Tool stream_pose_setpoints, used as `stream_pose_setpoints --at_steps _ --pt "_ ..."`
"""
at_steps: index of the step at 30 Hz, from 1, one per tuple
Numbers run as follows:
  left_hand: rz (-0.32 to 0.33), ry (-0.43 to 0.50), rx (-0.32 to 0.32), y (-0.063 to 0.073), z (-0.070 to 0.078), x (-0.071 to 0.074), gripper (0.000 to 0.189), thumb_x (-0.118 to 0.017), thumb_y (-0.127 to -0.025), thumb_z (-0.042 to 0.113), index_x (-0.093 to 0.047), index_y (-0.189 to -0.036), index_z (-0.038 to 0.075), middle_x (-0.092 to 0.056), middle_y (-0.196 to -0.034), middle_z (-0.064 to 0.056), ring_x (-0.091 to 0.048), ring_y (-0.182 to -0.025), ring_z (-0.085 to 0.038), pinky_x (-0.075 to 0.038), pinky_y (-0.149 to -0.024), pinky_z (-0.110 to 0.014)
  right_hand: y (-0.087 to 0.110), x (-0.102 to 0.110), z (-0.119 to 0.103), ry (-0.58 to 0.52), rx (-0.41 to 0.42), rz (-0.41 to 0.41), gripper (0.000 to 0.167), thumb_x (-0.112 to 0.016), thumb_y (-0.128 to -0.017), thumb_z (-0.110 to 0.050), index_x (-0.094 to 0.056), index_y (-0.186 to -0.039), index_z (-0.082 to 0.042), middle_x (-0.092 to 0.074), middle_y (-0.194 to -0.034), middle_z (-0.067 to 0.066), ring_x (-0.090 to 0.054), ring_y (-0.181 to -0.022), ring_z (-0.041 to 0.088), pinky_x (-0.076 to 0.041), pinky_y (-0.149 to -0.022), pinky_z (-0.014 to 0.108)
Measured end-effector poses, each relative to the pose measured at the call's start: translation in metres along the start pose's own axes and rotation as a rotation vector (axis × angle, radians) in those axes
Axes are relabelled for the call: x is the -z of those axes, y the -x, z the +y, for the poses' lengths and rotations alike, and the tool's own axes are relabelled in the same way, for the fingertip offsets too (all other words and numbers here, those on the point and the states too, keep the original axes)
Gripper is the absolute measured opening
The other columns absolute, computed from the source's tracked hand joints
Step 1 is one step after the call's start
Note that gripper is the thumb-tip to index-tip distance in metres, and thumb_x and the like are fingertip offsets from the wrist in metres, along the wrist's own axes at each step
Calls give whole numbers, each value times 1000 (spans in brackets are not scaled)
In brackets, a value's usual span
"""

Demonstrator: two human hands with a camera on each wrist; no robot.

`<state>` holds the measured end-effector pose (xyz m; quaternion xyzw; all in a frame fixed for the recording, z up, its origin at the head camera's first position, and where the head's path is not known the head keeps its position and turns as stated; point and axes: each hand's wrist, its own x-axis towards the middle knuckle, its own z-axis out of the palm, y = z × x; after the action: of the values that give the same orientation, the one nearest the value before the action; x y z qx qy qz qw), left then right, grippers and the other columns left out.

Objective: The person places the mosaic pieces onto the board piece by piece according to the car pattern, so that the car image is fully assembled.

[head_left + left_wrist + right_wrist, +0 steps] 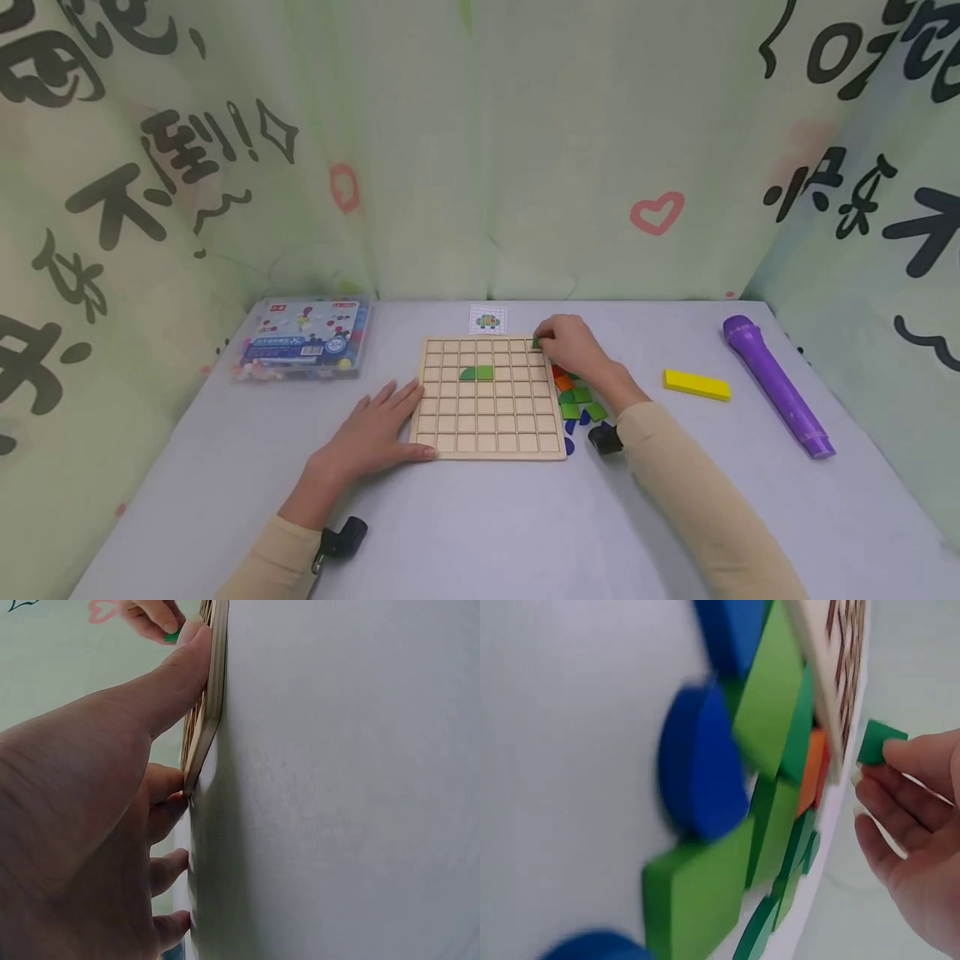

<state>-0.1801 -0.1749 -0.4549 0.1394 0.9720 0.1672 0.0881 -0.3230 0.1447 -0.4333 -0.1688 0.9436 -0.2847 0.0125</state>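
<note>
A wooden grid board [487,429] lies flat on the table. Two pieces sit side by side in its cells: a dark green rounded piece [468,374] and a light green square [485,372]. My left hand [371,433] rests along the board's left edge with extended fingers, its thumb [180,679] at the near corner. Above the far right corner of the board, my right hand [576,346] pinches a small dark green piece [881,742] between thumb and fingertips. Its full outline is partly covered by the fingers.
Loose pieces, among them light green squares [582,394], orange ones [563,382] and blue ones [701,761], lie right of the board. A pattern card [487,320] is behind it. Around stand a plastic box [307,337], a yellow bar [696,385] and a purple microphone-shaped object [778,387].
</note>
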Motion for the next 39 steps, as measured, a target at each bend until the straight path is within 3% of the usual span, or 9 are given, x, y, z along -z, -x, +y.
stream_pose_setpoints --at_steps 3,6,12,21,26,32,39 --pt "0 -4 0 0 0 1 101 -65 -81 69 -29 -158 15 -26 -166 -2 -16 -155 -37 -18 -121 -65 3 -3 -10 -48 26 -44 26 -57 -96 -6 -72 -116 1 -72 -115 16 -65 -103 27 -56 -89 43" --pt "-1 -5 0 0 -1 0 101 -65 -81 70 -29 -158 15 -25 -166 -2 -16 -155 -37 -18 -121 -65 6 -6 -21 -86 36 -77 24 -59 -95 -5 -69 -116 -1 -72 -105 14 -64 -94 24 -56 -83 39" --pt "-1 -2 3 0 -2 1 102 -66 -81 70 -27 -158 16 -24 -166 -2 -15 -155 -36 -17 -121 -65 6 -16 -34 -100 65 -92 7 -63 -93 -5 -67 -99 -6 -68 -87 7 -57 -77 18 -48 -69 28" --pt "-8 -2 -2 -2 -2 -1 103 -64 -80 72 -27 -158 16 -22 -167 -1 -14 -155 -36 -17 -121 -65 8 -29 -42 -98 86 -110 9 -63 -94 -5 -72 -97 -5 -70 -90 7 -59 -80 18 -51 -72 31" --pt "-4 4 -7 -2 -2 0 102 -65 -81 70 -27 -158 16 -23 -167 -2 -14 -155 -37 -17 -121 -65 10 -34 -44 -11 109 -92 12 -64 -93 -4 -76 -96 -6 -73 -94 7 -64 -85 18 -55 -77 33" --pt "-8 -3 -7 -2 -1 0 103 -65 -81 71 -26 -159 16 -22 -167 -1 -14 -155 -36 -17 -121 -65 15 -34 -49 78 170 -89 13 -67 -91 -4 -79 -97 -4 -70 -92 6 -65 -84 17 -58 -77 32" --pt "-7 -2 -5 0 0 1 102 -66 -81 69 -28 -158 15 -23 -167 -2 -15 -155 -37 -18 -121 -65 21 -29 -52 80 180 -134 17 -64 -90 -1 -80 -95 -6 -69 -95 3 -61 -85 14 -55 -76 28"
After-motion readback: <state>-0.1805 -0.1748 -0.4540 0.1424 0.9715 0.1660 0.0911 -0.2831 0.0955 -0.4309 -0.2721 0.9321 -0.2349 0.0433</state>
